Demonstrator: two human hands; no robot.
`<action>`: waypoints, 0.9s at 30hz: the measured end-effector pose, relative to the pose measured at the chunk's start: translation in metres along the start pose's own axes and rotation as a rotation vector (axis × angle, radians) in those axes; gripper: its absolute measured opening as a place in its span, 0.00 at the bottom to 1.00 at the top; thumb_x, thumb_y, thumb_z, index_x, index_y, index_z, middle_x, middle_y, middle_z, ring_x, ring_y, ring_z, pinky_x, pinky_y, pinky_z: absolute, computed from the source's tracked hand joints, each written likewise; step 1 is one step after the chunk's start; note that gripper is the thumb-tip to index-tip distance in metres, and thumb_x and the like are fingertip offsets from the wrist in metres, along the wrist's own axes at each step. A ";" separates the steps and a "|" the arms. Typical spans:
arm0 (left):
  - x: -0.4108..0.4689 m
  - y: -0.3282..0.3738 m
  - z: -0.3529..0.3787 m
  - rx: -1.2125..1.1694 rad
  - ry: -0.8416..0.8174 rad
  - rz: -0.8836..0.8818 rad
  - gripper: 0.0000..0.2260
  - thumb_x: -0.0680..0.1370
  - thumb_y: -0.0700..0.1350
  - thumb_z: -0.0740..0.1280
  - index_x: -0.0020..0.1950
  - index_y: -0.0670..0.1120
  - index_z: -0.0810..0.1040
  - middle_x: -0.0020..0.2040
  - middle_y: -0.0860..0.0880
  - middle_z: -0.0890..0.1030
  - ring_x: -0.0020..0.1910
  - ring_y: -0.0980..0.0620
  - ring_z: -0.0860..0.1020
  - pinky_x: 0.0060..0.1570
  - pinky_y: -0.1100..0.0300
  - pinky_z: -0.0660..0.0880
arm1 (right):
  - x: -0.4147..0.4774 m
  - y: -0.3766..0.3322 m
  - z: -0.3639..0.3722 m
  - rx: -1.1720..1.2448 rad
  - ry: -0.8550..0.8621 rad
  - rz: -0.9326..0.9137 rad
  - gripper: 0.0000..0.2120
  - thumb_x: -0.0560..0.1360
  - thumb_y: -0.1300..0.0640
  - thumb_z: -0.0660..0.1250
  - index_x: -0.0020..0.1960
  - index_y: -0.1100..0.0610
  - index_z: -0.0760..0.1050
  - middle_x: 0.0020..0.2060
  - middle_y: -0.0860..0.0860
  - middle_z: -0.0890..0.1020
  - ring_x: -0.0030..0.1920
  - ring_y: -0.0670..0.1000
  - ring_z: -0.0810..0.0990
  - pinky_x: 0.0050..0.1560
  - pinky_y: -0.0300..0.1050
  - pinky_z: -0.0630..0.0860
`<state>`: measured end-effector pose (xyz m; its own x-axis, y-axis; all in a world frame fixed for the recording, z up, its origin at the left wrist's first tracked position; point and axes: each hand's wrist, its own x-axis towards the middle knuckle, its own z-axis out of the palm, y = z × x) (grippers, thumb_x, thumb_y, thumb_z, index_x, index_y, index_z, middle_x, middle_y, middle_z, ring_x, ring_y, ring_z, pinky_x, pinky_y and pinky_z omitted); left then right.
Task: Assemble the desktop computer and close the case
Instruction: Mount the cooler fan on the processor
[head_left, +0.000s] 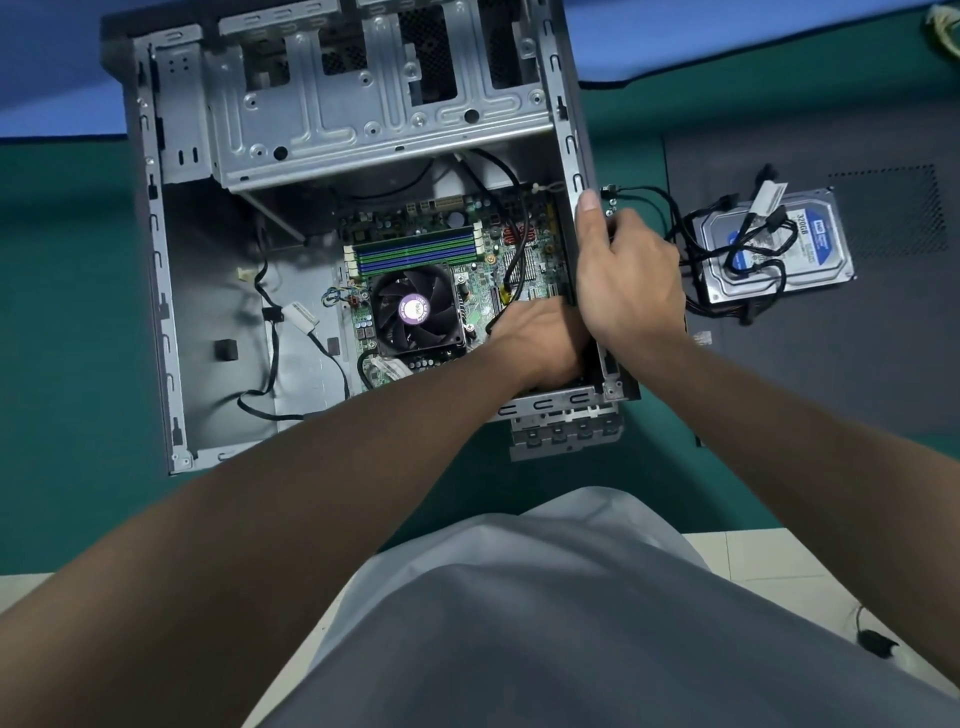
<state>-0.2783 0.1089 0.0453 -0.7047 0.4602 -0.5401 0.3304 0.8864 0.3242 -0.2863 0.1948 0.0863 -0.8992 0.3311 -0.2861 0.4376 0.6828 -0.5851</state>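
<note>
An open grey computer case (171, 291) lies on its side on a green mat. Inside sit a green motherboard (452, 244) and a black CPU fan (415, 312) with a purple label. My left hand (540, 338) reaches down into the case's near right corner, its fingers hidden below the wall. My right hand (628, 275) grips the case's right wall (571, 145), thumb along the metal edge, fingers curled outside it. A hard drive (810, 239) with a blue label lies right of the case, tangled with black cables (748, 254).
A dark side panel (883, 353) lies flat under the hard drive at the right. Loose black cables (270, 353) trail across the case floor at the left. A metal drive cage (374, 98) fills the case's far end. A bracket (566, 431) juts from the near edge.
</note>
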 end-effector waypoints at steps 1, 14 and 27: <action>0.000 0.000 -0.001 0.018 0.010 0.008 0.03 0.73 0.39 0.66 0.40 0.45 0.74 0.33 0.50 0.72 0.29 0.55 0.68 0.34 0.58 0.64 | 0.000 0.000 0.000 0.002 0.000 -0.001 0.26 0.79 0.35 0.45 0.46 0.55 0.68 0.44 0.52 0.75 0.45 0.54 0.73 0.47 0.51 0.70; 0.004 0.004 -0.008 -0.115 -0.077 -0.085 0.09 0.72 0.33 0.65 0.36 0.44 0.70 0.34 0.50 0.71 0.32 0.53 0.70 0.29 0.61 0.65 | 0.000 0.001 0.001 -0.007 0.012 0.006 0.26 0.79 0.35 0.45 0.46 0.55 0.69 0.42 0.52 0.74 0.44 0.54 0.71 0.45 0.49 0.66; 0.002 0.003 -0.002 -0.113 -0.041 -0.127 0.11 0.71 0.35 0.65 0.32 0.46 0.68 0.31 0.51 0.70 0.30 0.54 0.69 0.29 0.60 0.64 | -0.002 0.000 -0.001 -0.014 0.010 0.004 0.25 0.79 0.35 0.45 0.46 0.55 0.67 0.42 0.51 0.73 0.44 0.54 0.70 0.44 0.49 0.65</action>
<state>-0.2799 0.1126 0.0465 -0.7093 0.3482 -0.6129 0.1659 0.9275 0.3349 -0.2846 0.1947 0.0873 -0.8974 0.3405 -0.2806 0.4412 0.6907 -0.5729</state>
